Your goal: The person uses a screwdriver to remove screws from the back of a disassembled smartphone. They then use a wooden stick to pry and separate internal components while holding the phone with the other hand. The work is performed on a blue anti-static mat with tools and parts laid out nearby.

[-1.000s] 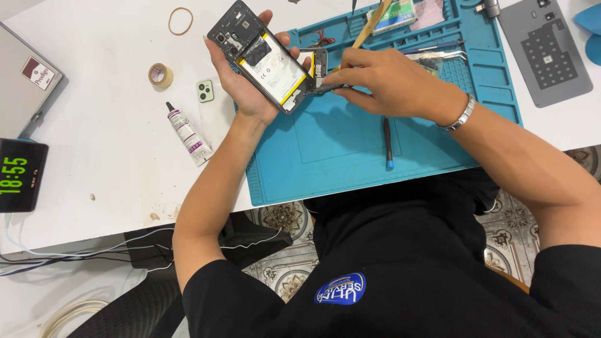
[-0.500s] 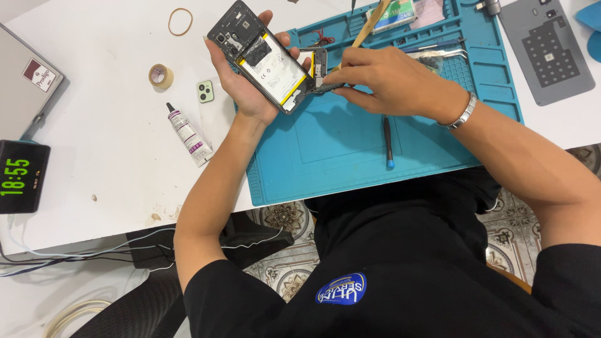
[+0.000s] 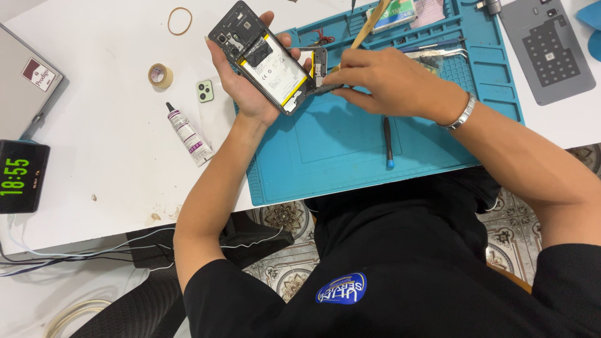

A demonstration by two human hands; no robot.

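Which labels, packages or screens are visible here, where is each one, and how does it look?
Digital clock: far left table edge, black box, green digits.
Glue tube: lying left of the blue mat, white with purple label.
Battery label: on the opened phone in the left hand, white, yellow edges.
Small package: mat's top edge, green and white.

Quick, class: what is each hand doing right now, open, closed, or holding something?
Left hand: closed around an opened phone.
Right hand: closed on a thin tool touching the phone.
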